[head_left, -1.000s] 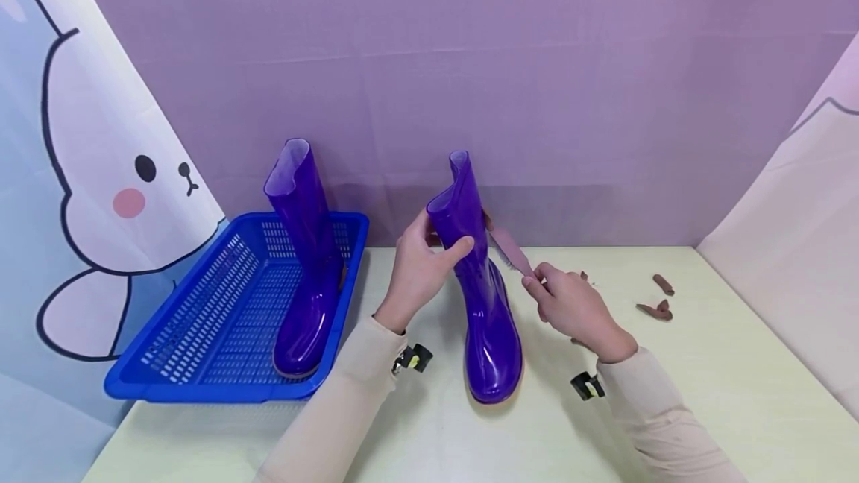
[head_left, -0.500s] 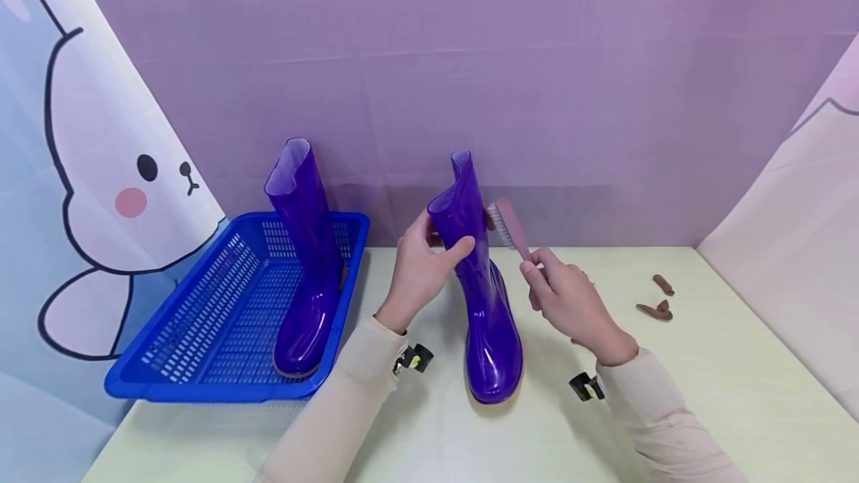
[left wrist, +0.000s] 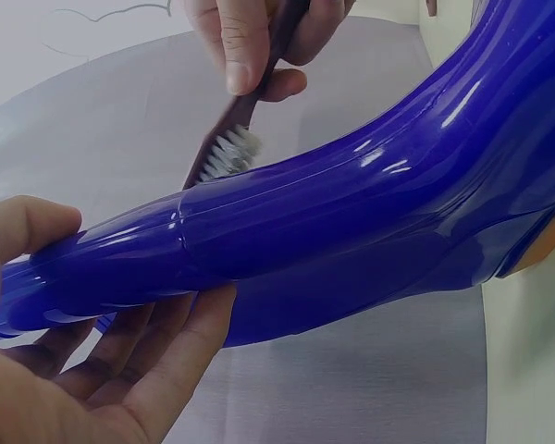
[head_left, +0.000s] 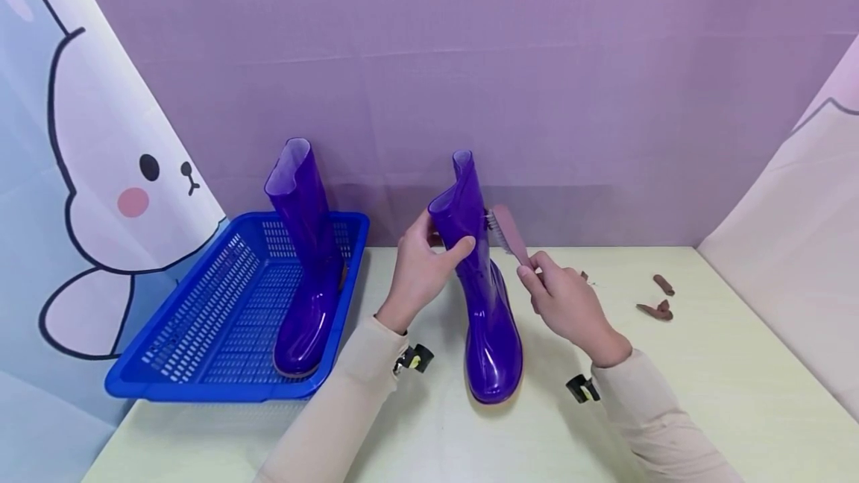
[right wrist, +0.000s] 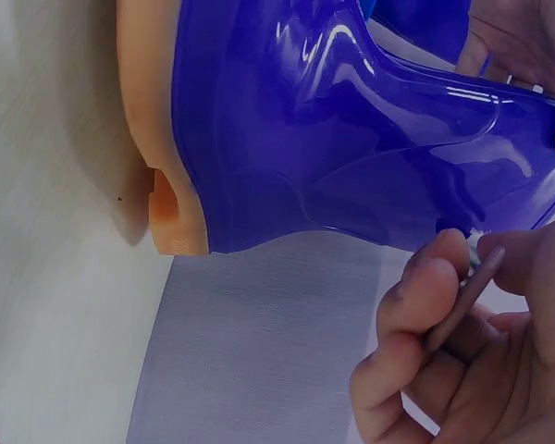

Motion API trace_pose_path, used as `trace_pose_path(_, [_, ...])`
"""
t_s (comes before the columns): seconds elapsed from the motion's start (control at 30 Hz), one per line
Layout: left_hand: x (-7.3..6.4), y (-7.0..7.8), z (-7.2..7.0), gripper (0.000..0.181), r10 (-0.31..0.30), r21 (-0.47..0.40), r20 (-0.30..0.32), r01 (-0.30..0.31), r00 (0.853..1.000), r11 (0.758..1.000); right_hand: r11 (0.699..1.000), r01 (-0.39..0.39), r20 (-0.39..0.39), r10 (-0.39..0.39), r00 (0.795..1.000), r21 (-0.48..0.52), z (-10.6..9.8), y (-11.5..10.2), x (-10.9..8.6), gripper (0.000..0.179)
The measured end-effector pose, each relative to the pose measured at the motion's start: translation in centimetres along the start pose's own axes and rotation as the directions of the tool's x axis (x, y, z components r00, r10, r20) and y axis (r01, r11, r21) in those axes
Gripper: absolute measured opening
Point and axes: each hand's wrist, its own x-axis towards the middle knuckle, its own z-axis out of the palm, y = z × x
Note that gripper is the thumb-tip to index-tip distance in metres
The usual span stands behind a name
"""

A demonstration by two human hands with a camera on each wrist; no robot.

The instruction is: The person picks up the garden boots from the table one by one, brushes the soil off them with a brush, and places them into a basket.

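A glossy purple rain boot (head_left: pixel 493 349) stands upright on the table, its orange sole visible in the right wrist view. My left hand (head_left: pixel 423 267) grips the boot's shaft from the left, the thumb across the front and the fingers round the other side. My right hand (head_left: pixel 570 304) holds a pink-handled brush (head_left: pixel 510 233) by its handle. Its pale bristles (left wrist: pixel 229 153) rest against the right side of the shaft in the left wrist view. A small dark spot shows where bristles and boot meet; I cannot tell what it is.
A matching purple boot (head_left: pixel 312 311) stands in a blue plastic basket (head_left: pixel 194 392) at the left. Several brown lumps (head_left: pixel 661 311) lie on the table (head_left: pixel 738 371) at the right, one partly behind the right hand. A purple cloth (head_left: pixel 570 95) hangs behind.
The brush head has turned and risen along the shaft, then shifted slightly left and down against the boot. My left hand and the boot have stayed in place.
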Motion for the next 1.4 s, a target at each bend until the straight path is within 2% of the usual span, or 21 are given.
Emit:
trace_pose_path(0.47, [0.0,0.2,0.0,0.051,-0.012,0.009,-0.001,0.012,1.000,1.000,0.997,-0.049,-0.004,0.049,0.999,-0.059,0.0,0.3,0.1,0.027])
trace_pose_path(0.83, [0.0,0.1,0.0,0.051,-0.012,0.012,-0.002,0.012,1.000,1.000,0.992,-0.098,0.030,0.100,0.994,-0.078,-0.3,0.5,0.2,0.028])
trace_pose_path(1.07, [0.1,0.1,0.0,0.052,-0.015,0.011,0.000,0.015,1.000,1.000,0.980,-0.159,0.083,0.169,0.982,-0.122,-0.9,0.9,0.3,0.034])
trace_pose_path(1.17, [0.0,0.1,0.0,0.053,-0.020,0.009,-0.001,0.020,1.000,1.000,0.979,-0.176,0.083,0.185,0.979,-0.105,-1.1,1.0,0.3,0.037])
trace_pose_path(1.27, [0.0,0.1,0.0,0.052,-0.020,0.004,-0.002,0.020,1.000,1.000,0.986,-0.158,0.048,0.161,0.986,-0.051,-1.3,0.9,0.3,0.038])
trace_pose_path(1.4, [0.0,0.1,0.1,0.051,-0.014,0.001,-0.004,0.014,1.000,1.000,0.996,-0.083,-0.030,0.084,0.996,0.025,-1.1,0.5,0.3,0.037])
